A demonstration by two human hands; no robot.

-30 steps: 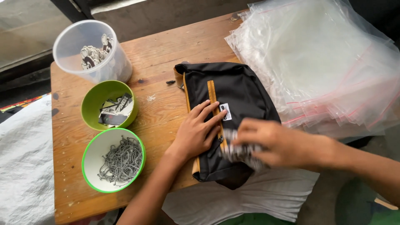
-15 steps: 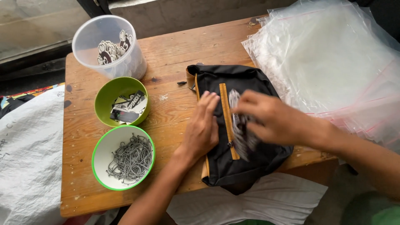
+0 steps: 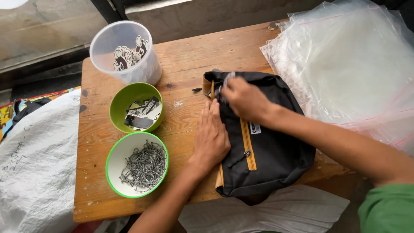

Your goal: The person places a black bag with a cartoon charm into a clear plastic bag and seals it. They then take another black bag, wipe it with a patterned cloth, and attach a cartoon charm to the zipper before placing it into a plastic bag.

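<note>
Fingers (image 3: 214, 113) of my left hand (image 3: 211, 136) lay flat and together, pressed down on the left edge of the black pouch (image 3: 263, 142), holding nothing. My right hand (image 3: 243, 98) was curled at the pouch's top end, near the upper end of its tan zipper strip (image 3: 248, 142); something pale blurred at the fingertips, and I could not tell what it pinched. The pouch lay on the wooden table (image 3: 185, 56), overhanging the near edge. Left of it I saw a green bowl of ball chains (image 3: 138, 166), a green bowl of printed cards (image 3: 136, 108) and a clear tub of stickers (image 3: 125, 51). Clear plastic bags (image 3: 349, 60) were piled on the right.
</note>
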